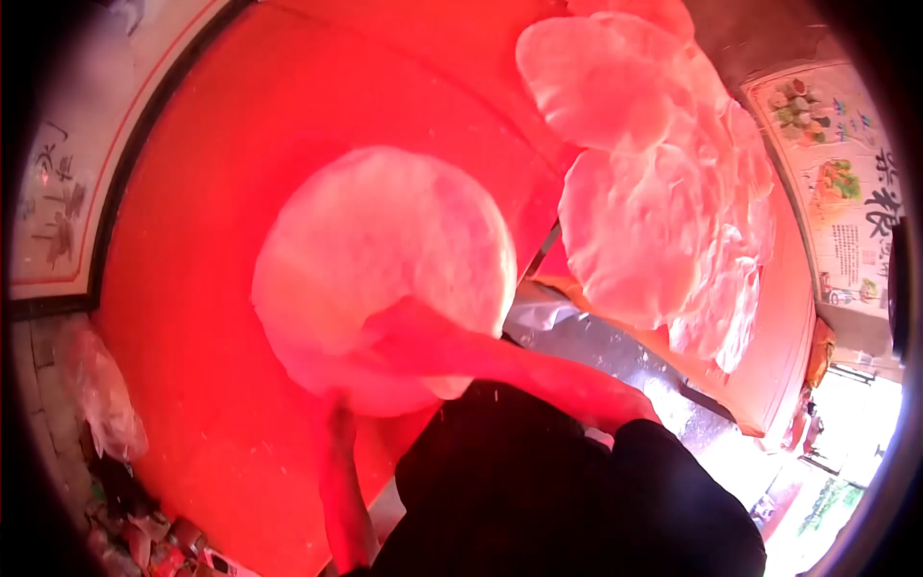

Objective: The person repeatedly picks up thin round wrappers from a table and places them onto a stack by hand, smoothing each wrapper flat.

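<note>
A large, round, pale sheet that looks like dough lies on a surface that looks red under the light. My right hand reaches in from the right and is over the lower part of the sheet, its fingers smeared by motion. At the sheet's lower left edge is my left hand, with its forearm upright below it; its fingers are blurred or hidden, so I cannot tell whether they grip the edge. The near edge of the sheet hangs close to my dark clothing.
Several overlapping thin round sheets lie at the upper right on another part of the red table. A plastic bag hangs at the left, above clutter. Printed posters stand along the right side.
</note>
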Demonstrator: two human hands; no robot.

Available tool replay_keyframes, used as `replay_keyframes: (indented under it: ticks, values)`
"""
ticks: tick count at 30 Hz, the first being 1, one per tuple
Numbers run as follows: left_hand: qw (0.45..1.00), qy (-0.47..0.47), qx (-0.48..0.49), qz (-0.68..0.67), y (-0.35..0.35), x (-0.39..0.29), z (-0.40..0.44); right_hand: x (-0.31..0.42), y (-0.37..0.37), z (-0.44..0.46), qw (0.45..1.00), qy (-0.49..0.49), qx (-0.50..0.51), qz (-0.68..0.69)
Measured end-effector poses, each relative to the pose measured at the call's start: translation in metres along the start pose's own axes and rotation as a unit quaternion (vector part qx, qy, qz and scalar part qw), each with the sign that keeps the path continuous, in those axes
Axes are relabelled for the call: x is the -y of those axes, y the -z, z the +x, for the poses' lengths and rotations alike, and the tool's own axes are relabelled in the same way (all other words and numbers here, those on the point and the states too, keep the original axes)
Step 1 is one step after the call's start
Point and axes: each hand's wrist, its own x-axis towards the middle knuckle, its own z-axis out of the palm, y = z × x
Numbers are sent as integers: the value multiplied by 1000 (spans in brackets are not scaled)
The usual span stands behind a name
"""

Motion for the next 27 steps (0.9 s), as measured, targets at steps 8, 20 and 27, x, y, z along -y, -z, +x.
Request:
replay_keyframes:
  ticks: [8, 20, 27]
  values:
    - [998, 17, 67, -2, -36, 1, 51, -137, 312, 61, 989, 6, -87, 116]
    - [994, 25, 107, 27, -74, 4, 97, -181, 463, 137, 918, 18, -181, 353]
    - [990, 56, 123, 44, -94, 23, 127, -242, 523, 102, 861, 70, -148, 482]
